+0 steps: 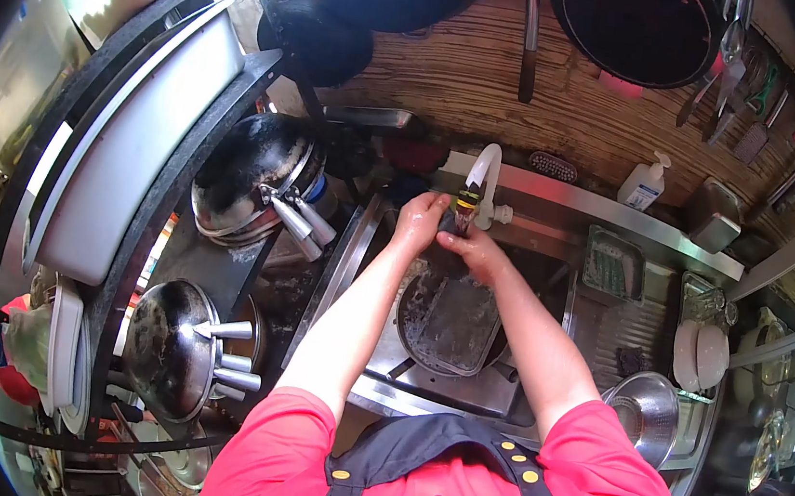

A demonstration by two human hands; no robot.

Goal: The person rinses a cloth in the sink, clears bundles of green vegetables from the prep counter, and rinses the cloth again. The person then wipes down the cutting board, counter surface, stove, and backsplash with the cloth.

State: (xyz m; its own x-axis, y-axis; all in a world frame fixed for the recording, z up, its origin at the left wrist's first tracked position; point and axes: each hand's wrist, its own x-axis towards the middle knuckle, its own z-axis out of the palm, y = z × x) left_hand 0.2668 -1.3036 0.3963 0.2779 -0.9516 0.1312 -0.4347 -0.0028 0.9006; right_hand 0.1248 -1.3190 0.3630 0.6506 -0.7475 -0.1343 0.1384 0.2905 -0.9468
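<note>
- Both bare hands meet just under the mouth of the white tap [487, 168], over the sink [342, 262]; the step in hand looks like rinsing.
- The left hand [417, 221] is on the left side of the tap mouth, its fingers bent inward and its skin shiny, as if wet.
- The right hand [474, 254] is close to it on the near side, thumb reaching toward the left hand.
- A small dark thing [446, 218] shows between the hands, just left of the tap mouth. It may be a scrubber or a cloth; what it is, and whether either hand is clamped on it, I cannot tell.
- Below the hands, in the sink, a round dark pan [406, 323] lies with a dark rectangular tray [460, 318] over it; neither hand touches these.
- In my judgement, the next move calls for keeping the fingers under the tap until the rinse is done, then lowering a hand to the tray, the upper piece, by its edge.
- Wet fingers may slip, so a firm grip seems wise.
- The soap bottle [644, 184] stands on the far ledge to the right, well apart from both hands.
</note>
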